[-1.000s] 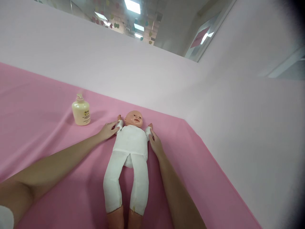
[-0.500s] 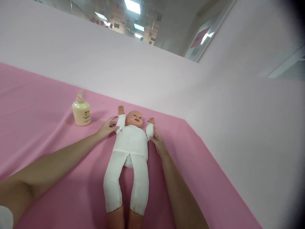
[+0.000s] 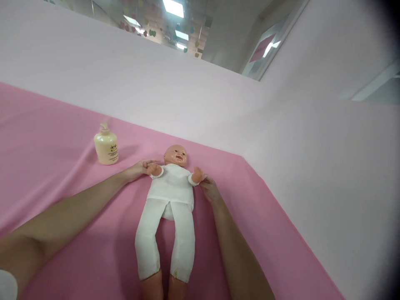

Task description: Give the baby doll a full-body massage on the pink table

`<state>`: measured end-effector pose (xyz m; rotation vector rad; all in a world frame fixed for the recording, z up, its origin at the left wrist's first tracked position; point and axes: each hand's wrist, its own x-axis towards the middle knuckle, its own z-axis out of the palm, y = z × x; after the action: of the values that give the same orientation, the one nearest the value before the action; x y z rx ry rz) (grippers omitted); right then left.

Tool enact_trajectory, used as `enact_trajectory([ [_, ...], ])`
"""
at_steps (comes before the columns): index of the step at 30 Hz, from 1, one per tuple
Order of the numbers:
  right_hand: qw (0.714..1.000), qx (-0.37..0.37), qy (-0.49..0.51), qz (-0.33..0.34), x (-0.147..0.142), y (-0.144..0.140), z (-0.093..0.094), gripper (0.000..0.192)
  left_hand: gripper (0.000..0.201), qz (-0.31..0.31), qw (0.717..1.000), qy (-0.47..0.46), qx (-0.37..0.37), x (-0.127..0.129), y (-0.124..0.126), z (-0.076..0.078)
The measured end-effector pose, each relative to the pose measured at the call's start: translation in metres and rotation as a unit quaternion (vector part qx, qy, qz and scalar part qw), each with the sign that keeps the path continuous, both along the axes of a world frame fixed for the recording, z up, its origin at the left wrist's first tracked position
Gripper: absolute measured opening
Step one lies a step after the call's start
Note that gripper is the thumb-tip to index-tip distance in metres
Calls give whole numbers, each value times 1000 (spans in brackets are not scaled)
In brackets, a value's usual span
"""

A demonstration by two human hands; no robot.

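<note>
A baby doll [image 3: 170, 183] in a white top and white leggings lies on its back, head toward the wall, with bare feet at the lower picture edge. My left hand [image 3: 142, 167] is closed around the doll's arm on the left, the fingers partly hidden behind it. On the other side my right hand [image 3: 210, 187] grips the doll's right-side arm near its small hand, thumb in front. Both doll arms are bent, with the small hands pointing up toward me beside the chest.
A cream pump bottle [image 3: 106, 148] with dark print stands left of the doll. Pink cloth [image 3: 62, 125] covers the surface beneath, with folds at the left. A white wall [image 3: 125, 83] rises behind and to the right, with a window [image 3: 225, 41] above.
The doll's arms, raised beside its head before, have come down toward its chest with my hands on them. The doll's body and the bottle stay in place.
</note>
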<state>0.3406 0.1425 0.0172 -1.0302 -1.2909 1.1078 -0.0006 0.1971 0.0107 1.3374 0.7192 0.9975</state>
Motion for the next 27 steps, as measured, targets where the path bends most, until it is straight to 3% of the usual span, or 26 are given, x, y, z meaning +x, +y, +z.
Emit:
enact_trajectory([
  [5, 998, -20, 13, 58, -1, -8, 4, 35, 52, -87, 995, 55, 1, -9, 2, 2],
  [12, 994, -32, -9, 104, 9, -9, 3, 22, 38, -170, 974, 150, 4, -17, -9, 25],
  [19, 986, -54, -73, 137, 4, -14, 16, 29, 38, -181, 971, 157, 8, -18, -11, 27],
  [27, 989, -51, -62, 128, 10, -16, 15, 6, 26, -174, 970, 167, 27, -17, -14, 33],
])
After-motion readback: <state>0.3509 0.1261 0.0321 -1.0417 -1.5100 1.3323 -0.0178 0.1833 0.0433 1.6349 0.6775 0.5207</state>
